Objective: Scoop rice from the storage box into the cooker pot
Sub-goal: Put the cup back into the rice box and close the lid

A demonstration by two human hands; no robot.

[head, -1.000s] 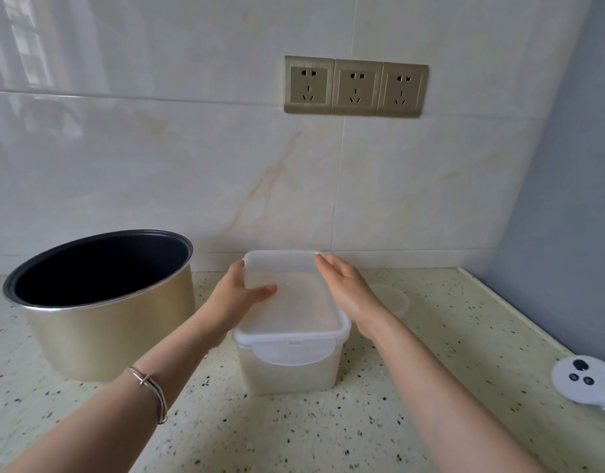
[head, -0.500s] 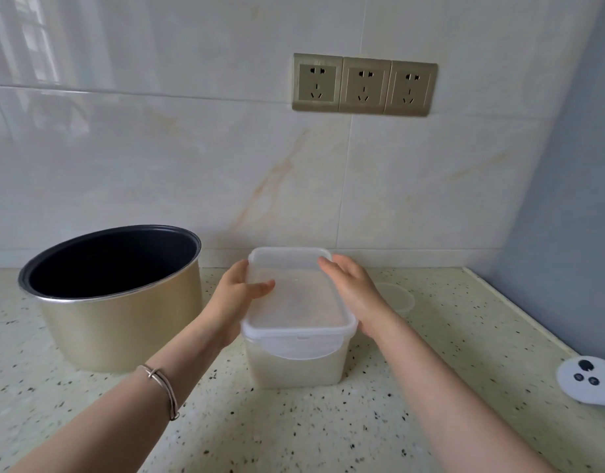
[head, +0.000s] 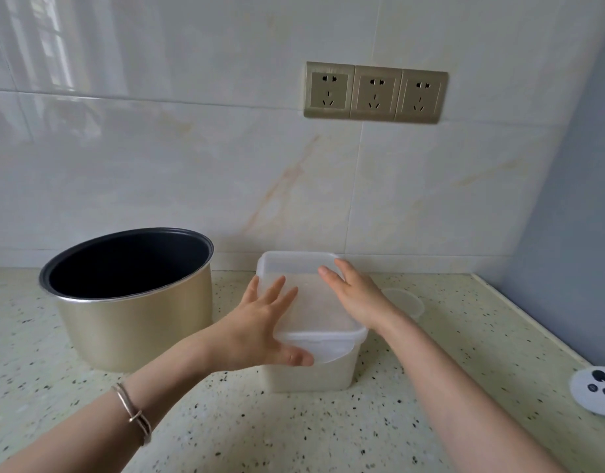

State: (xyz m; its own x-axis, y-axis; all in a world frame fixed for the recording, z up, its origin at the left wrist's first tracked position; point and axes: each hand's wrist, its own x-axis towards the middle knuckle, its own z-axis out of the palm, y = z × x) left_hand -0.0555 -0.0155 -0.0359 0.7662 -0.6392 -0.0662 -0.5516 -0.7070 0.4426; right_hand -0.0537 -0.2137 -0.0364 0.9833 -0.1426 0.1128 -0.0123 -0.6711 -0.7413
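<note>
The cooker pot (head: 130, 298) stands at the left on the speckled surface (head: 294, 435), empty, its dark inside open to view, and just beside it on the right is the storage box (head: 311, 373) with the rice, the lid (head: 311, 302) on top of it. A moment ago both hands only touched the long sides of the lid. Now the left hand (head: 260, 329) has shifted to the near left corner: its fingers are spread flat over the top and the thumb is hooked under the near edge, where the latch flap sits. The near end of the lid looks a little lifted from the box, though the plastic is clear and I cannot be certain of it. The right hand (head: 359, 295) lies with open fingers on the far right part of the lid and seems only to steady it. Behind this hand a small clear cup (head: 410, 303) waits on the surface, probably the scoop. So I judge that the opening has just started; no rice has been moved, and the lid must come off first.
</note>
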